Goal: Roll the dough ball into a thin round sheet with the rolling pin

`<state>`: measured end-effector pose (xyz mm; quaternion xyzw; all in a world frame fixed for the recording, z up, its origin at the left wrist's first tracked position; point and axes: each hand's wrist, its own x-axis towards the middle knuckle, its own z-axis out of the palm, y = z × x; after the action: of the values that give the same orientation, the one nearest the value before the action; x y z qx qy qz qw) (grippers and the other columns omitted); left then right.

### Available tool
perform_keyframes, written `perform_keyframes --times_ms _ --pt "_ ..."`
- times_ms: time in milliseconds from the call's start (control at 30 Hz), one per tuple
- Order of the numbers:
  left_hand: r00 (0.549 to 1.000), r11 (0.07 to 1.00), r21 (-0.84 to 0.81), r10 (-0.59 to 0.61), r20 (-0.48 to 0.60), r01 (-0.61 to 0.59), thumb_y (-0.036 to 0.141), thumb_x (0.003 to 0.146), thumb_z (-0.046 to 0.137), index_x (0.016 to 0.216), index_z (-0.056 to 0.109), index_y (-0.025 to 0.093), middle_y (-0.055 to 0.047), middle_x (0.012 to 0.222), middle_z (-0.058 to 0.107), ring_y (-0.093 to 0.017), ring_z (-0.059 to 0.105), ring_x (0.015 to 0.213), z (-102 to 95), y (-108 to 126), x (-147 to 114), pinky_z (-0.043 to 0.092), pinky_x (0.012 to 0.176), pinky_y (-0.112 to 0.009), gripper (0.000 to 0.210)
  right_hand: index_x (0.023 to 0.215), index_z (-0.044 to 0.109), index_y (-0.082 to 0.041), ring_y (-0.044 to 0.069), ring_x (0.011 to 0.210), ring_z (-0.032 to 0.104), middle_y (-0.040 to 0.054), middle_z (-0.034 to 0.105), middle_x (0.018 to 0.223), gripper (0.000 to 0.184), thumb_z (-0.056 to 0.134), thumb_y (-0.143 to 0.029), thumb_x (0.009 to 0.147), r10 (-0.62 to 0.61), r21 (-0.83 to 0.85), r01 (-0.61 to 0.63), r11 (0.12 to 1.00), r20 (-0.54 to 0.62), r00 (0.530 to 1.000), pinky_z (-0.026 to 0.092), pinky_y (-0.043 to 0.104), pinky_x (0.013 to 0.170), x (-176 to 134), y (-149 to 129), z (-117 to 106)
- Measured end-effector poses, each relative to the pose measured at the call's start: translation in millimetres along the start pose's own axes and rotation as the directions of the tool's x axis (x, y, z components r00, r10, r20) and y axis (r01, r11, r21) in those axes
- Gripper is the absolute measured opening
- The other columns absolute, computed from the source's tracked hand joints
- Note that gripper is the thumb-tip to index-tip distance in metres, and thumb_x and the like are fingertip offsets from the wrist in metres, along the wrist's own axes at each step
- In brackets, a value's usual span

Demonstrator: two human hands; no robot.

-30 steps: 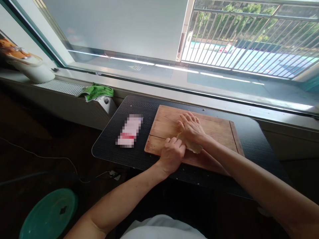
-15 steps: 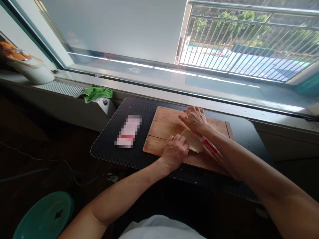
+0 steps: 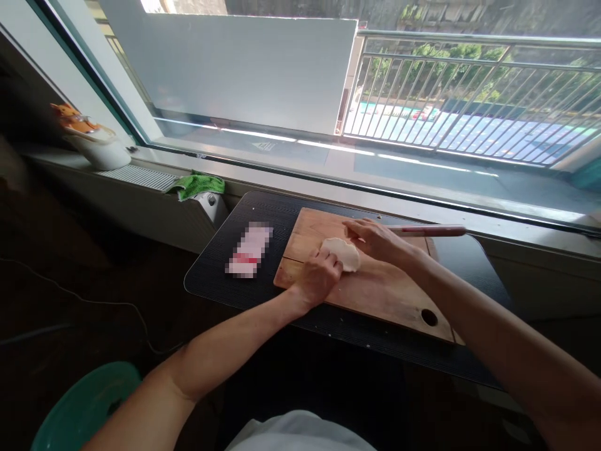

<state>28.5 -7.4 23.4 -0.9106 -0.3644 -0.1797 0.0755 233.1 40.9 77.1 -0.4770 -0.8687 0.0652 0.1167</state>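
Observation:
A thin, pale round of dough lies on the wooden cutting board. My left hand grips the dough's near left edge, its fingers curled over it. Just right of the dough, my right hand is closed around a rolling pin. The pin points to the right, across the board's far right corner and past it. One end of it shows beside my fingers, and my hand covers part of its length.
The board rests on a black table. A blurred-out pink and white object lies left of the board. Beyond the table are a window sill, a green cloth and a white pot. A green basin stands low at left.
The rolling pin has swung from lying diagonally under my right forearm to pointing right along the board's far side. My right fingers have closed around it. The dough now lies flatter, farther left.

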Motion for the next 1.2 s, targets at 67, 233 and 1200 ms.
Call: perform_keyframes --times_ms 67,233,1200 --pt "0.998 0.998 -0.033 -0.054 -0.024 0.053 0.017 0.096 0.060 0.091 0.070 0.015 -0.008 0.093 0.071 -0.024 0.063 0.091 7.6 7 -11 0.043 0.077 -0.037 0.011 0.098 0.071 -0.019 0.022 0.096 0.066 0.0088 0.074 0.099 0.021 0.052 -0.019 0.087 -0.001 0.059 -0.002 0.998 0.053 0.999 0.050 0.035 0.091 8 -5 12" --pt "0.978 0.979 -0.103 -0.185 -0.097 0.175 0.022 0.094 0.065 0.090 0.071 0.019 -0.005 0.095 0.070 -0.023 0.060 0.091 16.1 9 -21 0.042 0.079 -0.038 0.008 0.116 0.072 -0.015 0.023 0.115 0.062 0.0140 0.069 0.125 0.039 0.040 -0.028 0.098 0.249 0.087 -0.240 0.967 -0.111 0.962 0.048 0.037 0.102 13 -7 42" --pt "0.991 0.990 -0.102 -0.104 -0.088 0.095 0.021 0.101 0.054 0.095 0.073 0.022 -0.005 0.091 0.068 -0.022 0.055 0.094 22.2 12 7 0.036 0.083 -0.038 0.020 0.121 0.067 -0.024 0.030 0.138 0.043 0.0110 0.066 0.132 0.044 0.029 -0.038 0.103 0.481 -0.071 -0.494 0.867 -0.143 0.865 0.034 0.050 0.112 44 -9 46"
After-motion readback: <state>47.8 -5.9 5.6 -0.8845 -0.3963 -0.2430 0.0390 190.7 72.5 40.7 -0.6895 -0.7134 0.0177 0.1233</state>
